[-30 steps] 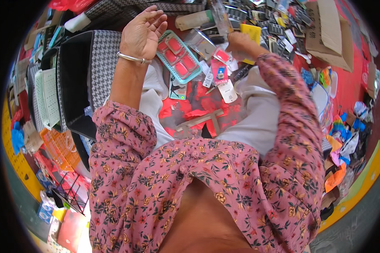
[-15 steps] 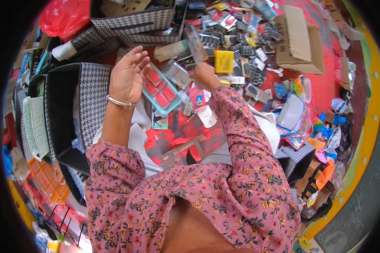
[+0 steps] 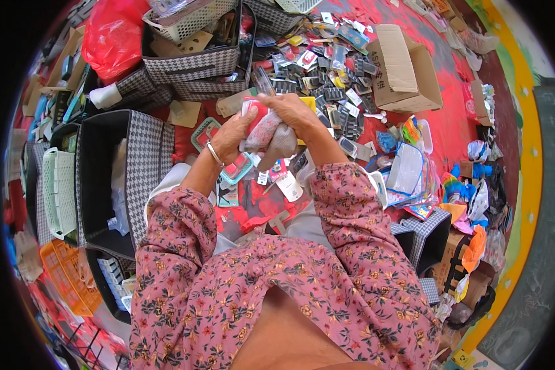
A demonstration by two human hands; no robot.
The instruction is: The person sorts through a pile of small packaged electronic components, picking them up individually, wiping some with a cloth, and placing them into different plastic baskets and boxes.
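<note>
In front of me, my left hand point(image 3: 231, 135) and my right hand point(image 3: 295, 116) are closed from both sides around a soft grey and red bundle point(image 3: 270, 131). Its grey lower end has finger-like lobes, as on a work glove; its exact kind is unclear. My fingers partly cover it. Below it on the floor is a pale blue tray point(image 3: 240, 172) with red showing through its compartments, partly hidden by my left hand. A clear plastic case point(image 3: 263, 81) lies just beyond my right hand. White tags point(image 3: 290, 187) are spread on the red floor nearer me.
Black-and-white houndstooth storage boxes stand at left point(image 3: 148, 166) and far left point(image 3: 191, 63), near a red plastic bag point(image 3: 112, 46). Small packaged goods point(image 3: 336, 92) are heaped ahead. An open cardboard box point(image 3: 407, 71) sits far right, with plastic pouches point(image 3: 407, 169) closer by.
My right hand has moved left and my left hand has come in beside it. Both now hold the grey and red bundle, which was not visible before. The view has shifted slightly.
</note>
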